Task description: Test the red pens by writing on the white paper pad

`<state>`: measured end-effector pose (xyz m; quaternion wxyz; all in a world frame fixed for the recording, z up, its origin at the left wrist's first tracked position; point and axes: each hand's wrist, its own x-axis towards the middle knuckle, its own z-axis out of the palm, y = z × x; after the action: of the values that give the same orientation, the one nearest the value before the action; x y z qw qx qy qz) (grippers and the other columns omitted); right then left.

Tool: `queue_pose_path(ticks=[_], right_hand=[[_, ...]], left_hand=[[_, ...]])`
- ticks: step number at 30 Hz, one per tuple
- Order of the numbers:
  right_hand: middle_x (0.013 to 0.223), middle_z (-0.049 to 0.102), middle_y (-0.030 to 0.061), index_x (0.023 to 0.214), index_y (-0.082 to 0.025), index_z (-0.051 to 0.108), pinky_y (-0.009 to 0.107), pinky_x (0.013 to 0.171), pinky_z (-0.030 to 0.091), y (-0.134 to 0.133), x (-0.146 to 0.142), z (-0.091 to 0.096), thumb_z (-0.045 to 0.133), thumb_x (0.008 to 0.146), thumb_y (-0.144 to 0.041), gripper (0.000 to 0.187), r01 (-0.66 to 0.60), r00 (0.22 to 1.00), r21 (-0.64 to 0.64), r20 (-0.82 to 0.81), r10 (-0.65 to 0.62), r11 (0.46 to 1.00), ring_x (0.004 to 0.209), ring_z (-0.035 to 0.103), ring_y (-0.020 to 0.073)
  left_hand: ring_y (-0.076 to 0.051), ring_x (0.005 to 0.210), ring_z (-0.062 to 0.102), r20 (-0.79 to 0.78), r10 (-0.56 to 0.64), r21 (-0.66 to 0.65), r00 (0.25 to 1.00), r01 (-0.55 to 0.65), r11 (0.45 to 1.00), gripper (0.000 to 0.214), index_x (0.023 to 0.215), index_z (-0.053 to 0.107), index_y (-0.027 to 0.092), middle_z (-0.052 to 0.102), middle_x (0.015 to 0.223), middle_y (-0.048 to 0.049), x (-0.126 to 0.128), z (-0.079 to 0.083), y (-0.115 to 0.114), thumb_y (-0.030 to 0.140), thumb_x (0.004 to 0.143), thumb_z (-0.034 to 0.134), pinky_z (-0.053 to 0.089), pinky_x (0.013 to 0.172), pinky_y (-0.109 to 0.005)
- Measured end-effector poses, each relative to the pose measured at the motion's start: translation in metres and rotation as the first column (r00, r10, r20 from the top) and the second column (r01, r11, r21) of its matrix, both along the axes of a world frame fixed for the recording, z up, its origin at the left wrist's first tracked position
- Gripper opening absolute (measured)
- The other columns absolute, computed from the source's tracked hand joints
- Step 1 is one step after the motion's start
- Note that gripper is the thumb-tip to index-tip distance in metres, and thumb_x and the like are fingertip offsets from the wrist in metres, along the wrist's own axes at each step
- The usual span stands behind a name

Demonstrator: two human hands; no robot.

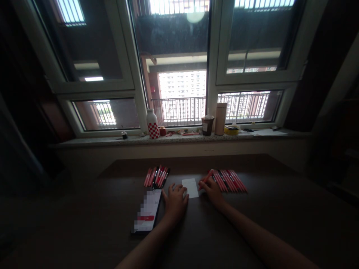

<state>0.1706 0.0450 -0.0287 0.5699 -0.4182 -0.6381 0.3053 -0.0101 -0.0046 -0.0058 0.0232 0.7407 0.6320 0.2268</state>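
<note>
My left hand [175,200] lies flat on the dark table [266,224], fingers spread, its fingertips touching the left edge of a small white slip of paper [190,186]. My right hand [213,191] is closed on a red pen [206,177] with its tip at the paper's right edge. A row of several red pens [231,180] lies just right of that hand. A second bunch of red pens [157,176] lies to the upper left of the paper.
A phone [148,211] with a lit screen lies left of my left hand. On the window sill [112,140] stand a white bottle with red checks [152,124], a drink cup [208,125], a tall tumbler [220,118] and a yellow tape roll [231,130].
</note>
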Motion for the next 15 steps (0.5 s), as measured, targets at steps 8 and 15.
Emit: queue_pose_path(ticks=[8,15], right_hand=[[0.085,0.061,0.0023,0.116,-0.020,0.057,0.034,0.075,0.051,0.0025,-0.0008,-0.0018,0.065,0.074,-0.039,0.047,-0.064,0.981,-0.056,-0.188,0.052,0.996,0.079,0.060,0.0188],[0.093,0.057,0.0000,0.143,-0.033,0.026,0.030,0.059,0.054,-0.0029,-0.0044,0.0032,0.070,0.067,-0.030,0.088,-0.171,0.920,-0.096,-0.373,0.123,0.981,0.072,0.060,0.0156]], left_hand=[[-0.029,0.122,0.042,-0.022,0.005,0.068,1.000,-0.003,0.998,0.026,0.105,0.065,0.031,0.064,0.115,-0.0024,-0.0005,-0.0036,0.0007,0.030,0.086,0.048,0.015,0.104,-0.066],[-0.032,0.126,0.038,-0.036,0.034,0.074,0.999,-0.031,0.997,0.034,0.116,0.061,0.030,0.061,0.123,-0.0061,-0.0002,-0.0063,0.0031,0.034,0.084,0.050,0.017,0.104,-0.067]])
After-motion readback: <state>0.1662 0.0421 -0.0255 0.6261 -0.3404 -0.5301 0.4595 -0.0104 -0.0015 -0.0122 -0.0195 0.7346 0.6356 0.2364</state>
